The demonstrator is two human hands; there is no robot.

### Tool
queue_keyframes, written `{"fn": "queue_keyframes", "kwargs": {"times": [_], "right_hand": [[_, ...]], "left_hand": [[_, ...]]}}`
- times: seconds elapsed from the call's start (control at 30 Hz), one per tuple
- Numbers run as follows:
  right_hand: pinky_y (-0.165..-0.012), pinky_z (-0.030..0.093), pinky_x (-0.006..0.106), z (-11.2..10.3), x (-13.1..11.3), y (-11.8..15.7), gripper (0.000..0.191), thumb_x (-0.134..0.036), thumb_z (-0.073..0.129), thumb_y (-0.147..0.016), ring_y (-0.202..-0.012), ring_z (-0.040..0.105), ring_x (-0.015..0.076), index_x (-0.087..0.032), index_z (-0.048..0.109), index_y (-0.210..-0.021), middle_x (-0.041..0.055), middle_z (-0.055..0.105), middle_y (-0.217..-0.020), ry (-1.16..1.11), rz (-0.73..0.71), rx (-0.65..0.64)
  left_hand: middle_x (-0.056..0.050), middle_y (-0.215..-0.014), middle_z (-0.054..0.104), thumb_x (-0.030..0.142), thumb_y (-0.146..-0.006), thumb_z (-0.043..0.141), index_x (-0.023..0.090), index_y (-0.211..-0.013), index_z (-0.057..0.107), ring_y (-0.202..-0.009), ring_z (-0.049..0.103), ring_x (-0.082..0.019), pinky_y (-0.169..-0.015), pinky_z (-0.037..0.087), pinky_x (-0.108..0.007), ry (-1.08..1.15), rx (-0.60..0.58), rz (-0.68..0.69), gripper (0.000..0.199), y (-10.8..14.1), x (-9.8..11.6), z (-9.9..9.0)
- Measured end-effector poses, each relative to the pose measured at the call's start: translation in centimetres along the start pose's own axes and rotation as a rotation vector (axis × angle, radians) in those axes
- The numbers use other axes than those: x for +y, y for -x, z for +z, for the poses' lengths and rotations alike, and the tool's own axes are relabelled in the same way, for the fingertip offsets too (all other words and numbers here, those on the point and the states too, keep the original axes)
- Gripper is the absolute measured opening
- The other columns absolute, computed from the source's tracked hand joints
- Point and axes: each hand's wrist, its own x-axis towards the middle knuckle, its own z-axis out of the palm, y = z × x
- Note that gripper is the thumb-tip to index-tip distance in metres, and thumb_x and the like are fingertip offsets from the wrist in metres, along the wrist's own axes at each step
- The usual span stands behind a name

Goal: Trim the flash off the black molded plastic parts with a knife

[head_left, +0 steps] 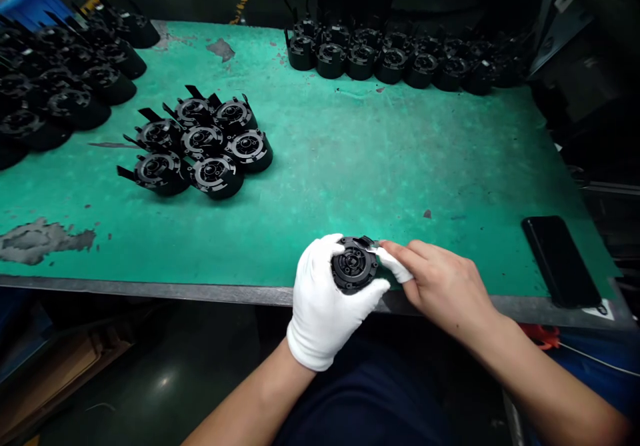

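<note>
A white-gloved left hand (pixel 325 303) is clamped around a round black part (pixel 353 265) at the front edge of a green desk (pixel 350 166). The right hand (pixel 443 278), one digit covered in white, is at the part's rim; whether it pinches anything is unclear. Seven similar parts (pixel 203 141) cluster farther back, leftward.

White, black, green

The glove (pixel 320 319) on the left hand (pixel 327 293) is plain white, the round housing (pixel 354 263) it holds black. Beyond, the green tabletop (pixel 360 146) has grey blotches (pixel 221 49); right of the right hand (pixel 440 276), a black smartphone (pixel 560 263).
</note>
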Motion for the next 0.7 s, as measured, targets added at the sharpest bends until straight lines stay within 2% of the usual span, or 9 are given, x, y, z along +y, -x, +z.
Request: {"fn": "queue_keyframes", "kwargs": {"times": [0.1, 0.23, 0.4, 0.57, 0.63, 0.7], "right_hand": [[-0.067, 0.044, 0.03, 0.2, 0.1, 0.0, 0.037, -0.025, 0.047, -0.099, -0.084, 0.066, 0.0202, -0.031, 0.063, -0.131, 0.0018, 0.067, -0.089, -0.076, 0.046, 0.004], [-0.071, 0.046, 0.029, -0.2, 0.6, 1.9, 0.036, -0.027, 0.045, -0.1, -0.084, 0.066, 0.0184, -0.031, 0.062, -0.132, 0.0023, 0.069, -0.093, -0.198, 0.002, -0.009], [-0.067, 0.047, 0.03, -0.6, 0.5, 4.1, 0.038, -0.023, 0.047, -0.097, -0.082, 0.066, 0.0197, -0.03, 0.062, -0.131, 0.0025, 0.069, -0.092, -0.084, -0.021, -0.097], [-0.057, 0.043, 0.029, -0.2, -0.7, 3.7, 0.041, -0.02, 0.052, -0.093, -0.078, 0.066, 0.0204, -0.029, 0.063, -0.131, 0.0024, 0.069, -0.085, 0.082, 0.05, -0.014], [-0.059, 0.045, 0.029, -0.1, -1.2, 3.6, 0.039, -0.021, 0.052, -0.093, -0.078, 0.067, 0.0209, -0.028, 0.065, -0.129, 0.0027, 0.069, -0.083, 0.074, 0.085, 0.015], [-0.064, 0.048, 0.029, -0.2, -1.4, 3.7, 0.035, -0.022, 0.048, -0.097, -0.082, 0.068, 0.0208, -0.027, 0.066, -0.127, 0.0034, 0.072, -0.089, -0.027, 0.107, 0.041]], "left_hand": [[-0.012, -0.12, 0.062, 0.044, -0.071, 0.083, 0.02, -0.115, 0.052, -0.115, 0.061, -0.028, -0.104, 0.049, -0.047, 0.005, 0.024, 0.004, 0.059, 0.0, 0.0, 0.2], [-0.012, -0.119, 0.06, 0.047, -0.07, 0.084, 0.02, -0.114, 0.052, -0.114, 0.062, -0.028, -0.103, 0.05, -0.047, 0.017, 0.035, 0.006, 0.061, 0.0, 0.1, 0.3], [-0.011, -0.114, 0.061, 0.051, -0.068, 0.084, 0.021, -0.106, 0.051, -0.107, 0.065, -0.027, -0.096, 0.053, -0.045, 0.019, 0.059, 0.02, 0.059, -0.2, 0.2, 0.2], [-0.01, -0.113, 0.061, 0.047, -0.071, 0.083, 0.02, -0.11, 0.052, -0.108, 0.064, -0.027, -0.097, 0.053, -0.045, 0.007, 0.073, 0.026, 0.057, -0.1, 0.5, 0.4], [-0.01, -0.112, 0.062, 0.047, -0.071, 0.083, 0.02, -0.11, 0.052, -0.107, 0.064, -0.027, -0.097, 0.052, -0.046, 0.007, 0.091, 0.017, 0.056, 0.0, 0.6, 0.6], [-0.01, -0.113, 0.062, 0.047, -0.071, 0.083, 0.019, -0.11, 0.053, -0.109, 0.064, -0.027, -0.099, 0.052, -0.046, 0.013, 0.1, 0.006, 0.057, 0.1, 0.6, 0.6]]}}
